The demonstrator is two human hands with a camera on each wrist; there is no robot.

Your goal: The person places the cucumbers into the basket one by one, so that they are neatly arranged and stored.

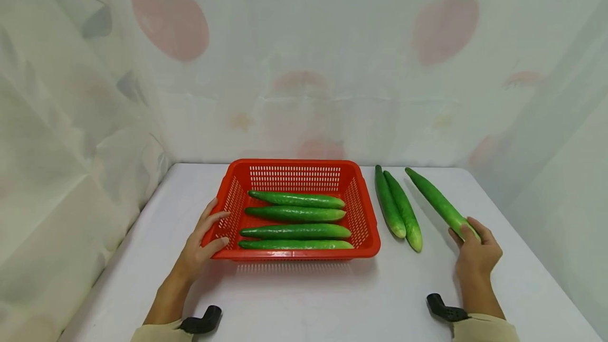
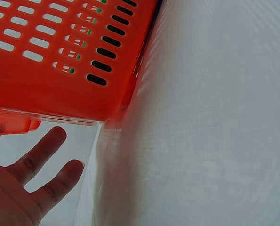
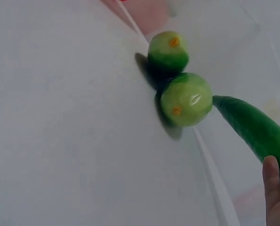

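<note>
My right hand (image 1: 476, 249) pinches the pale end of a cucumber (image 1: 439, 203) between thumb and fingers. Its dark tip points up and left in the head view. In the right wrist view only the thumb (image 3: 273, 181) shows, lying against that cucumber. My left hand (image 1: 198, 247) rests at the left rim of a red plastic basket (image 1: 295, 253), fingers spread and fairly straight, some reaching over the edge. Inside the basket several cucumbers (image 1: 295, 215) lie crosswise, roughly parallel. Two more cucumbers (image 3: 187, 100) lie side by side on the table, between basket and right hand.
The white table (image 1: 328, 305) carries the basket at its back middle. Behind it hangs a pale curtain (image 1: 304, 41) with faded fruit prints, which also covers the left side. A black wrist mount (image 1: 201, 321) juts from each sleeve.
</note>
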